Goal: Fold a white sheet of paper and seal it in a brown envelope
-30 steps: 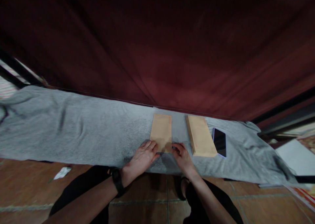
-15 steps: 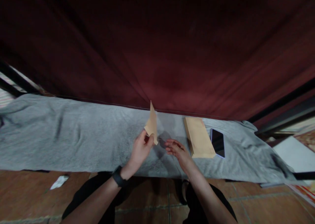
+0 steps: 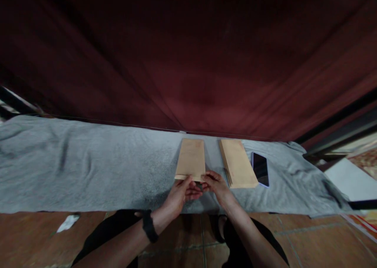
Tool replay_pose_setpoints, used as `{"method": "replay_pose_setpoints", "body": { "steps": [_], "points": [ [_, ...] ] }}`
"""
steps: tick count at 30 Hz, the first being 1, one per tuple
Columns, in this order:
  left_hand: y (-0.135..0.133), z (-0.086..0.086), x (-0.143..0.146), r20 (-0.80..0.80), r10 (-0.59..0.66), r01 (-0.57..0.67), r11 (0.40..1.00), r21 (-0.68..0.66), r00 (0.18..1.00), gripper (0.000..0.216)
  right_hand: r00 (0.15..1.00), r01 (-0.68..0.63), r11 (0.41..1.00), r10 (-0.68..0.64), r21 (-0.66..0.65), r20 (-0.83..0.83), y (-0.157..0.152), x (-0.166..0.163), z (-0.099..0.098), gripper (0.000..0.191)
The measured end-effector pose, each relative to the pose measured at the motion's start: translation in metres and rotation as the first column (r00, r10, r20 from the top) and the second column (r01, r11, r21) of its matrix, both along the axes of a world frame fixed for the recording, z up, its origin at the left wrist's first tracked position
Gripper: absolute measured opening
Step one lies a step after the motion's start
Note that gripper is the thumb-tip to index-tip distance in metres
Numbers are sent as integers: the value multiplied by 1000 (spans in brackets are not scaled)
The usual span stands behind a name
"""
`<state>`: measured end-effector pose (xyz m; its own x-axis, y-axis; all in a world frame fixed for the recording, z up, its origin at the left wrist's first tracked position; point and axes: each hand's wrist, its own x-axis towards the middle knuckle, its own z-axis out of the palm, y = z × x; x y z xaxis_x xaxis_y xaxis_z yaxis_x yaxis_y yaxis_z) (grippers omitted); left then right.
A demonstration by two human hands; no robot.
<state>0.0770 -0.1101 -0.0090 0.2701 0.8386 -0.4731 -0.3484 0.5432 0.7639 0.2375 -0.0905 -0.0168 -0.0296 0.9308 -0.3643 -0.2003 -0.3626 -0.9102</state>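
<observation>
A brown paper envelope (image 3: 191, 158) is held in front of me over the grey cloth, its near edge toward me and small print at its far right corner. My left hand (image 3: 181, 193) pinches the near edge, thumb on top and fingers beneath. At the near right corner, my right hand (image 3: 216, 184) grips the same envelope between thumb and fingers. Just to the right lies a stack of brown envelopes (image 3: 239, 164), touched by neither hand.
A phone (image 3: 260, 169) lies against the right side of the stack. Grey cloth (image 3: 112, 166) covers the long narrow surface, with a dark red hanging (image 3: 188, 64) behind it. White crumpled paper (image 3: 68, 223) is on the tiled floor at left.
The envelope has turned from edge-on in my left hand to face up. My right hand, empty before, has moved in and taken hold of its near right corner.
</observation>
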Motion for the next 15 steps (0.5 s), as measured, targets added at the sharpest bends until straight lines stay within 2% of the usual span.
{"method": "replay_pose_setpoints", "body": {
  "steps": [2,3,4,5,7,9,10,13,15],
  "points": [
    [-8,0,-2,-86,-258,261,965,22,962,63,996,0,1000,-1,9,84,-1,8,-5,44],
    [-12,2,-4,-191,-341,363,927,94,920,65,991,-8,1000,6,13,136,-2,12,-8,42],
    [-14,4,-7,-341,-358,441,873,207,869,64,983,-19,1000,16,15,185,-3,16,-11,40],
    [-16,7,-10,-507,-291,500,795,344,811,60,974,-30,999,26,13,225,-4,19,-13,37],
    [-15,10,-16,-750,-27,637,547,543,661,47,958,-52,999,47,12,284,-6,26,-18,31],
    [-12,8,-21,-838,203,775,319,545,506,44,940,-80,996,65,32,335,-8,30,-22,24],
    [-10,4,-22,-854,277,828,243,505,440,49,923,-102,994,78,45,378,-9,31,-23,20],
    [-8,-12,-24,-870,383,921,106,376,311,67,827,-146,984,63,105,558,-11,33,-26,12],
    [-8,-22,-24,-872,405,940,72,332,277,70,723,-169,972,9,165,690,-13,34,-25,11]
  ]
}}
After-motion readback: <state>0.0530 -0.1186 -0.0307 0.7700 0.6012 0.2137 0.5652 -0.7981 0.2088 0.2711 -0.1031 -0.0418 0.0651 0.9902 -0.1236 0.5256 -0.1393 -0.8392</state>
